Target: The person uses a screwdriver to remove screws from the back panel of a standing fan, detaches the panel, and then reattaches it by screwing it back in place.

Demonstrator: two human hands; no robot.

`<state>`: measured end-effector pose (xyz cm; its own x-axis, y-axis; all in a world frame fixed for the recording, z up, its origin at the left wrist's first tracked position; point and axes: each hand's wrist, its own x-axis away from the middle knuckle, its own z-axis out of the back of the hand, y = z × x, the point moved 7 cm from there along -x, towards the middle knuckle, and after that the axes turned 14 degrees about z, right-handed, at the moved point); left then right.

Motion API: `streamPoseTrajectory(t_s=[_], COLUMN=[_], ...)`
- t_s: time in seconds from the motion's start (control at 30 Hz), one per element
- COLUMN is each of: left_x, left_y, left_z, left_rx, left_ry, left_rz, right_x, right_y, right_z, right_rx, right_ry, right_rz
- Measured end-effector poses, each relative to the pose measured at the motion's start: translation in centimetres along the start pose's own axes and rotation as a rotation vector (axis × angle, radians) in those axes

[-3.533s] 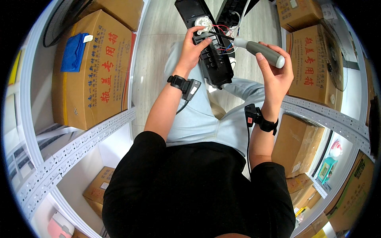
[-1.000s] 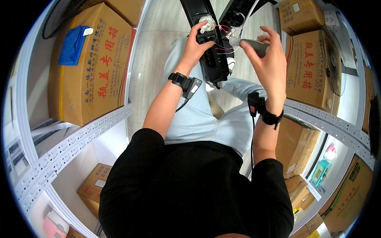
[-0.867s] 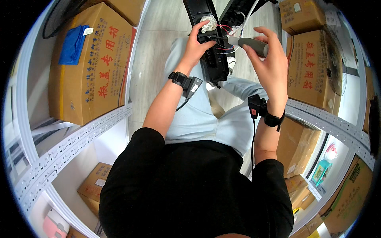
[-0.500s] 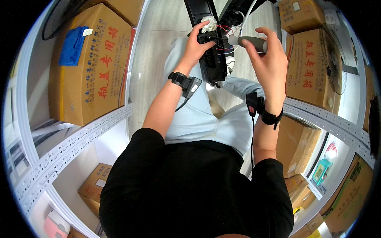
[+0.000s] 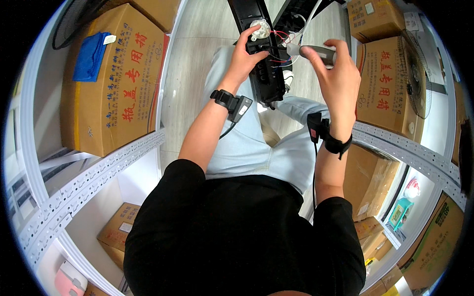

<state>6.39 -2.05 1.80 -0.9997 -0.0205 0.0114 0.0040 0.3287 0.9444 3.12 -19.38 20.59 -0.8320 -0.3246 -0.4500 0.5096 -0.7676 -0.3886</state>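
Observation:
A long black plastic housing [image 5: 267, 85] lies between my legs at top centre, with a clear-white round part [image 5: 260, 30] on it and thin red, blue and white wires [image 5: 280, 35] running from it. My left hand [image 5: 241, 62] grips the housing at its left side, forefinger on the round part and thumb lower down. My right hand [image 5: 336, 84] is wrapped round the grey handle of a screwdriver [image 5: 323, 53], thumb on the handle; its shaft points left into the housing beside my left thumb, the tip hard to make out.
Metal shelving [image 5: 399, 139] flanks me on both sides, holding cardboard boxes [image 5: 129, 98]. A blue cloth [image 5: 90, 59] hangs on the left box. A wire fan guard [image 5: 417, 74] is at right. Behind the housing are another black part [image 5: 284, 22] and a white shoe [image 5: 288, 76].
Since the earliest frame the screwdriver handle has moved up and left, and the housing sits slightly higher. In the last second my right hand's fingers have shifted slightly round the handle.

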Motion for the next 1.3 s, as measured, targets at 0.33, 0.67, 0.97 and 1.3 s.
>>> streamPoseTrajectory(t_s=[0.33,0.67,0.97,1.3], left_x=[-0.1,-0.1,0.0,-0.2], left_y=[-0.2,-0.1,0.0,-0.1], left_z=[0.2,0.2,0.0,0.1], left_rx=[-0.027,-0.047,-0.06,-0.057], left_ry=[0.014,0.016,0.007,0.011], left_rz=[-0.013,-0.014,-0.009,-0.016], right_x=[-0.3,-0.1,-0.3,-0.2], right_y=[-1.0,-0.3,0.1,-0.1], right_z=[0.2,-0.3,-0.2,-0.2], right_rx=[0.033,0.076,0.026,-0.002], right_ry=[0.005,-0.036,-0.046,-0.037], right_rz=[0.094,-0.024,-0.073,0.046])
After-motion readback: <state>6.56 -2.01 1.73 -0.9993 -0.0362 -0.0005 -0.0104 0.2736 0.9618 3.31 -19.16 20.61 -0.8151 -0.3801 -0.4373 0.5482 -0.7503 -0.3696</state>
